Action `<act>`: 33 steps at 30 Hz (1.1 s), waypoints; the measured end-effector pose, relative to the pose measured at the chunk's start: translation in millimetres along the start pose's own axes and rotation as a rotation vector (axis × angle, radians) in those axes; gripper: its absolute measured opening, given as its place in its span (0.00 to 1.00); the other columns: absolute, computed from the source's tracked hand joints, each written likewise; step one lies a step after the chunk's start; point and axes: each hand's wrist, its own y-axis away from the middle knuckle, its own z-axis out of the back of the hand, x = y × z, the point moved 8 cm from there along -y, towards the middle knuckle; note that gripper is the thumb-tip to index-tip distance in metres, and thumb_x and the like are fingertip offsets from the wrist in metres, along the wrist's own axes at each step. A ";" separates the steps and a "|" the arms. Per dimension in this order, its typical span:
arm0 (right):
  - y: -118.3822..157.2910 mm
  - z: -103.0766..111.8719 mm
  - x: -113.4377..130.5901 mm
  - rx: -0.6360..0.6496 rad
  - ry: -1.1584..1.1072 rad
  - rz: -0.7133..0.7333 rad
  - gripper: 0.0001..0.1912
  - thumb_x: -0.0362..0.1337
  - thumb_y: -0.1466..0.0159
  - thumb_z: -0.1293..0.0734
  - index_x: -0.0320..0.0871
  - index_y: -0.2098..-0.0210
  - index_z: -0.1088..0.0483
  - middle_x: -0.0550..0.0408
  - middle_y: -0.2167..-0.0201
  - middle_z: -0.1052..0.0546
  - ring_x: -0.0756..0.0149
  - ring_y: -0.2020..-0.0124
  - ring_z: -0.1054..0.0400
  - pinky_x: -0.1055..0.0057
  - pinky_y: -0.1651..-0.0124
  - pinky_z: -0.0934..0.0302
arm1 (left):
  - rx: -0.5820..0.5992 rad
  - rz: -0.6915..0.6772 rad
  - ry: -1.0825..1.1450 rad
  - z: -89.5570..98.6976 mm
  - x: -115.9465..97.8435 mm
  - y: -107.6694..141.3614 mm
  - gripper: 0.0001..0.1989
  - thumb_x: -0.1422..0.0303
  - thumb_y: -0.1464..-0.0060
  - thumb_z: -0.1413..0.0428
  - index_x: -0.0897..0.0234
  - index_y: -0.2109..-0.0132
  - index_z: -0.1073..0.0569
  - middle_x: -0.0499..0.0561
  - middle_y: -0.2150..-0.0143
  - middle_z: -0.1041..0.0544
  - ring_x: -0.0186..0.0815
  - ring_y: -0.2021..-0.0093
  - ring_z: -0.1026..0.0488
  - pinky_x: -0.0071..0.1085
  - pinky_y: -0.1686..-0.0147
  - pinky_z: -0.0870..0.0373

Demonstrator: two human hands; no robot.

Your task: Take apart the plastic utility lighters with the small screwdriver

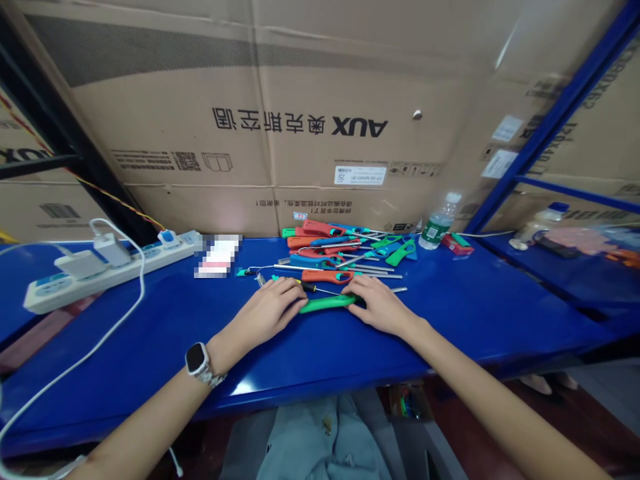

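Note:
A green lighter casing (327,305) lies level between my hands, just above or on the blue table. My left hand (275,308) has its fingers closed around the left end. On the opposite end, my right hand (376,303) grips with thumb and fingers, which cover that tip. Just behind the casing is a screwdriver (311,287) with a black and yellow handle, its shaft pointing right. An orange long-necked lighter (327,276) rests beyond it. Farther back, several red, blue and green long-necked lighters (320,243) are piled with metal tubes to the right.
A white power strip (125,267) with chargers and a cable occupies the left of the blue table (465,320). Right of the pile stand a water bottle (440,223) and a small red box (457,245). A large cardboard box (300,80) walls off the back.

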 end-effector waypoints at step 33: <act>-38.1 5.1 -11.5 -0.171 0.023 -0.073 0.12 0.34 0.38 0.34 0.43 0.55 0.25 0.46 0.55 0.27 0.52 0.51 0.34 0.54 0.46 0.41 | -0.207 0.177 -0.186 14.9 80.4 -60.3 0.17 0.68 0.32 0.53 0.63 0.41 0.28 0.62 0.40 0.27 0.52 0.44 0.29 0.49 0.49 0.30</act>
